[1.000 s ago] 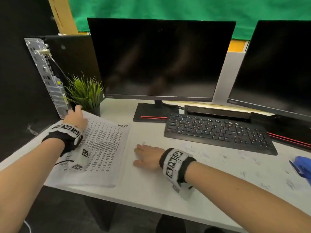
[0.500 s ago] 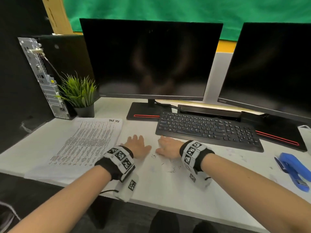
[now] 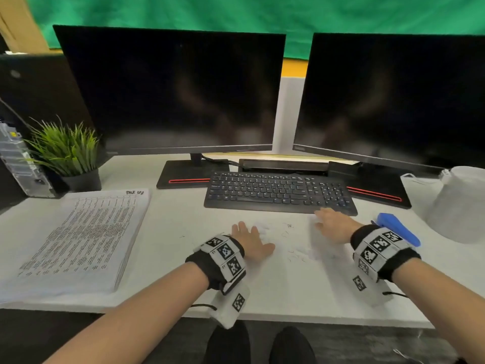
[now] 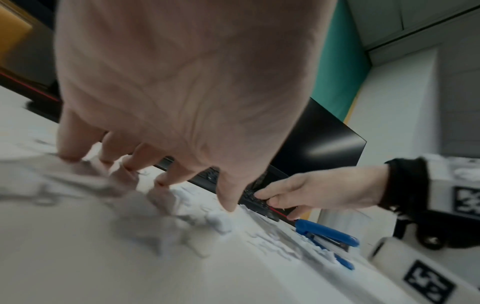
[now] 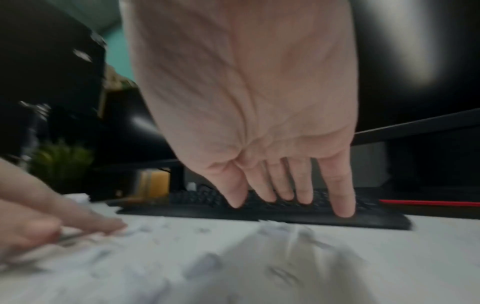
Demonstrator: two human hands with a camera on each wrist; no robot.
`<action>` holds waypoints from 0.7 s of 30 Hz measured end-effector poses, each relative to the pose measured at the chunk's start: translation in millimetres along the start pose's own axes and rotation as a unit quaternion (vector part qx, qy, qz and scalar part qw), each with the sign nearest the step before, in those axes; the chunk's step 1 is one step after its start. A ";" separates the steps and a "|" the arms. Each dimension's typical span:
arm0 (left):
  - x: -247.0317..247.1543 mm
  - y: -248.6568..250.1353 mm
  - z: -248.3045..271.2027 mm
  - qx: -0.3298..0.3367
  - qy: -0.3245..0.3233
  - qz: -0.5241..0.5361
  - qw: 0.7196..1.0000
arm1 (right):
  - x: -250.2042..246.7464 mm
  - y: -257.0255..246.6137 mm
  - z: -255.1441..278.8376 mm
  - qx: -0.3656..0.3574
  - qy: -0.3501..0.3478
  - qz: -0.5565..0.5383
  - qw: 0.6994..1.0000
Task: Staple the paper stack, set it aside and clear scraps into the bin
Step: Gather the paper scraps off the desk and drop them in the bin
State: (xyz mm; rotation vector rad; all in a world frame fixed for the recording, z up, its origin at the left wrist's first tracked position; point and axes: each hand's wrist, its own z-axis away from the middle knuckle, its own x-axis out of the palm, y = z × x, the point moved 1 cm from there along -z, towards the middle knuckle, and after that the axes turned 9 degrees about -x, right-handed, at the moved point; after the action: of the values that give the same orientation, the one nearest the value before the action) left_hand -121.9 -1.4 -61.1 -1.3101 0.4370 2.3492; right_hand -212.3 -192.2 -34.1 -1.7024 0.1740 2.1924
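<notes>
The printed paper stack [image 3: 81, 240] lies flat at the desk's left, with no hand on it. Small white paper scraps [image 3: 291, 248] and thin dark bits are scattered on the desk in front of the keyboard. My left hand [image 3: 249, 240] lies palm down with straight fingers at the left edge of the scraps; its fingertips [image 4: 166, 181] touch the desk among the scraps [image 4: 215, 222]. My right hand [image 3: 332, 225] is flat and open at their right edge, its fingertips [image 5: 293, 201] near the keyboard's front. The blue stapler [image 3: 396, 229] lies just right of that hand. A white bin [image 3: 462, 206] stands at the far right.
A black keyboard [image 3: 278, 193] sits behind the scraps, with two dark monitors [image 3: 170, 95] behind it. A potted plant [image 3: 70, 158] and a computer case [image 3: 18, 164] stand at the back left. The desk's front edge [image 3: 288, 316] is close below my wrists.
My left hand left the paper stack and moved right to the desk's middle. My right hand slid right, away from it. The two hands now flank the scraps.
</notes>
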 end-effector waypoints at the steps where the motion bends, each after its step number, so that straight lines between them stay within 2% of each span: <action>1: -0.6 8.2 0.7 0.014 -0.006 -0.001 1.000 | 2.3 4.9 0.5 0.013 -0.010 -0.007 1.000; 5: -11.5 26.8 1.9 0.088 -0.002 0.038 0.995 | 17.3 -8.8 -6.9 -0.001 -0.033 -0.025 0.999; 7: -17.6 23.3 1.6 0.104 0.011 0.045 0.994 | 21.5 -24.0 -10.5 -0.019 -0.064 -0.014 0.998; 9: -22.3 9.5 -3.4 0.081 0.038 0.040 0.995 | 20.7 -37.1 -14.2 -0.039 -0.080 -0.021 0.996; 13: -23.2 -31.4 -14.1 -0.006 0.066 0.005 0.998 | 13.9 -34.9 -22.2 -0.008 -0.009 -0.037 0.999; 17: -8.9 -80.9 -10.4 -0.073 0.062 0.014 0.995 | 15.2 -40.0 -20.6 -0.002 -0.056 -0.027 0.998; 19: 1.7 -98.0 -7.4 -0.103 0.036 0.008 0.994 | 18.5 -50.3 -14.9 -0.026 -0.079 -0.043 0.996; 21: 7.3 -101.3 -3.5 -0.104 0.008 -0.003 0.995 | 20.4 -56.8 -1.1 -0.065 -0.123 -0.050 0.989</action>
State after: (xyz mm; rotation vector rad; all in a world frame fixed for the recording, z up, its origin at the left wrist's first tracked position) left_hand -72.5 86.1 -76.3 -1.4205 0.1970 2.4339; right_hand -195.6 -135.6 -47.0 -1.4521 -0.1165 2.3570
